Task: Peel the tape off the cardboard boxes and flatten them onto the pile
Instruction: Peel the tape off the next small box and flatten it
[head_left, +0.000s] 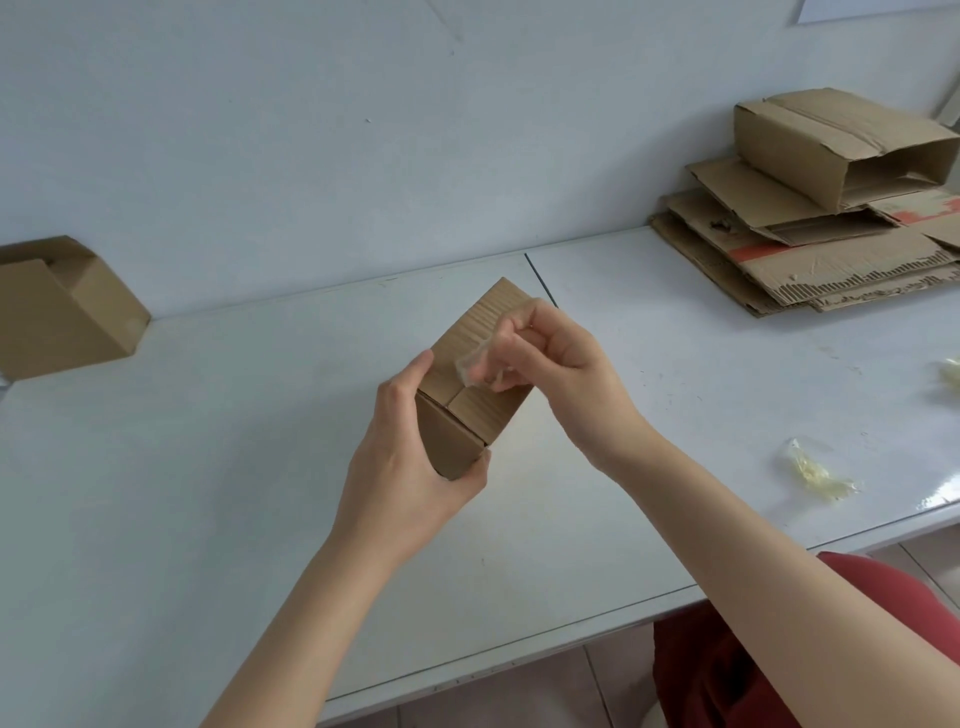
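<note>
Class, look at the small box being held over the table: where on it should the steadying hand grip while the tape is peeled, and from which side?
Grip the box low on its side walls, coming from the near left, as the left hand does. That leaves the seamed top face clear for the right hand pulling the tape.

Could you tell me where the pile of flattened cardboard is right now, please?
In the head view, the pile of flattened cardboard lies at the far right of the table, against the wall, with a half-collapsed box resting on top.
</note>
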